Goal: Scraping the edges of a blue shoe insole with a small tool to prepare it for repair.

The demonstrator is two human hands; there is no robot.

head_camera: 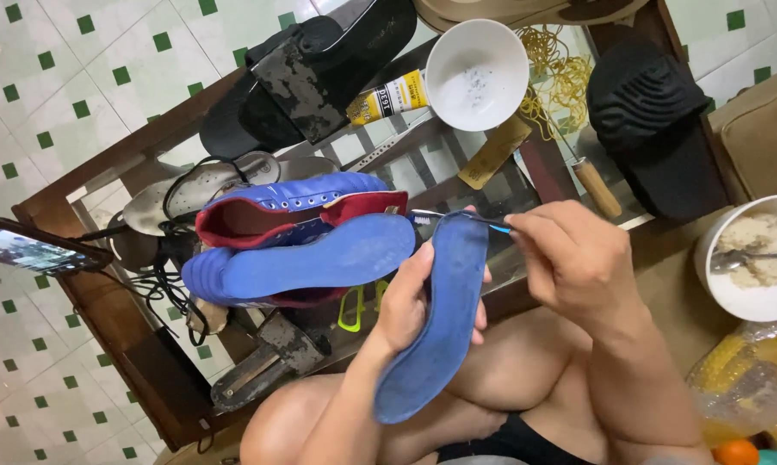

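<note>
Home floor used as a makeshift shoe-repair spot, not a proper workshop. Evidence: white floor tiles with green squares [78, 77], low glass-top table with wood frame [121, 344] cluttered with footwear — black sandals [319, 73], blue-and-red shoe [302, 207], black sole [651, 120]. Repair kit on it: yellow glue tube [388, 96], white bowl [477, 73], wooden-handled awl [597, 188], yellow thread [552, 77]. Domestic signs: bowl of food with spoon [754, 258], beige cushion [763, 129], possibly a sofa edge. Person sits bare-legged.
</note>
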